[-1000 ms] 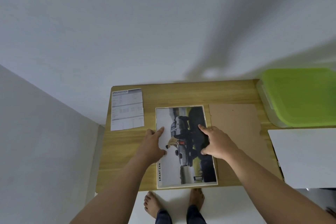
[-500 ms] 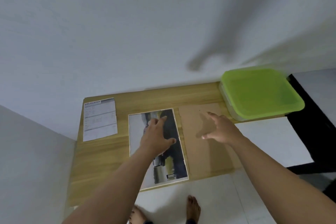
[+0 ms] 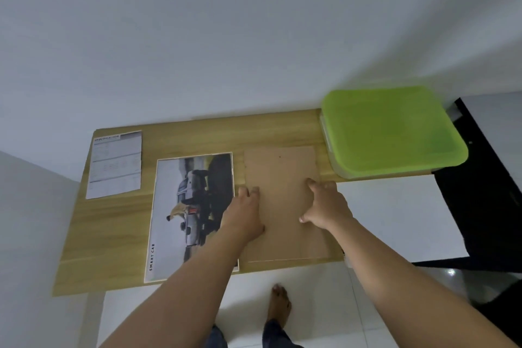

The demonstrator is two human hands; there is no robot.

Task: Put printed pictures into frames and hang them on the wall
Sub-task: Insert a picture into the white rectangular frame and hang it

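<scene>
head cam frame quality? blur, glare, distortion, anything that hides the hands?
Head view: dim flat light, soft all over, green lid smeared; head view: wide-angle bows the table edges; head view: small glare spot on the floor tile; head view: left hand and right hand on the brown board unhidden, grip too soft to read.

The surface (image 3: 197,133) before me is pale yellow wood with a fine straight grain. My printed picture (image 3: 169,192) has a white border, a silver-grey car against dark tones, a tan patch, a small red spot and black lettering. The board (image 3: 279,167) is plain mid-brown. The sheet (image 3: 115,167) is white with faint grey lines and a grey heading band. The box lid (image 3: 389,127) is lime green. The floor (image 3: 381,220) is white.
</scene>
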